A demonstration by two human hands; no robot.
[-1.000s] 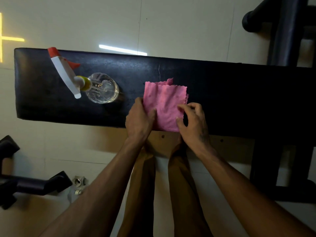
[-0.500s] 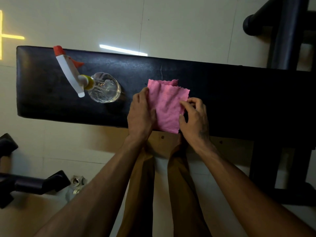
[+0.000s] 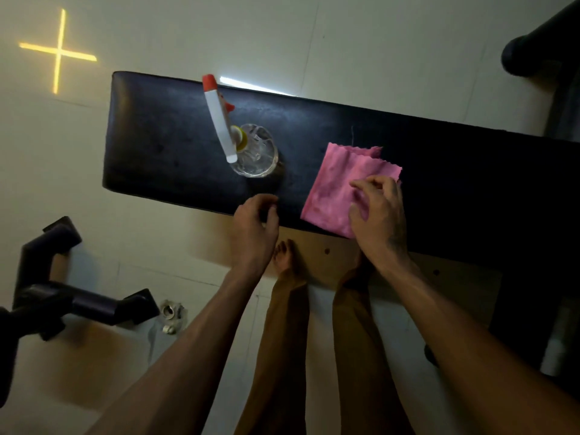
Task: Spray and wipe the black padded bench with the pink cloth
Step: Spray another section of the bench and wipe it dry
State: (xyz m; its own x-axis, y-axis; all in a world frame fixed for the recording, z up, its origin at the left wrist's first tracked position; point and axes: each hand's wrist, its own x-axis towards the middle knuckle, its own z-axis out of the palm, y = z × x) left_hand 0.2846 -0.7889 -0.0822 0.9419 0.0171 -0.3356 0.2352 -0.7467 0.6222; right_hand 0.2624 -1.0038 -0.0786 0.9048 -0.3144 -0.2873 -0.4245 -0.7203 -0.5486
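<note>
Left hand at bench's near edge, fingers loosely curled, holding nothing. Right hand rests curled fingers on folded pink cloth, which lies on black padded bench. Spray bottle upright beyond, untouched. Judging: no wetness visible, spraying and wiping probably both pending.

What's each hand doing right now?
Left hand: open, loosely curled, holding nothing.
Right hand: fingers curled on the pink cloth, gripping it.

Pale tiled floor with a yellow cross of light far left, black metal frame near left, small pale debris just right of it, dark equipment far right.
</note>
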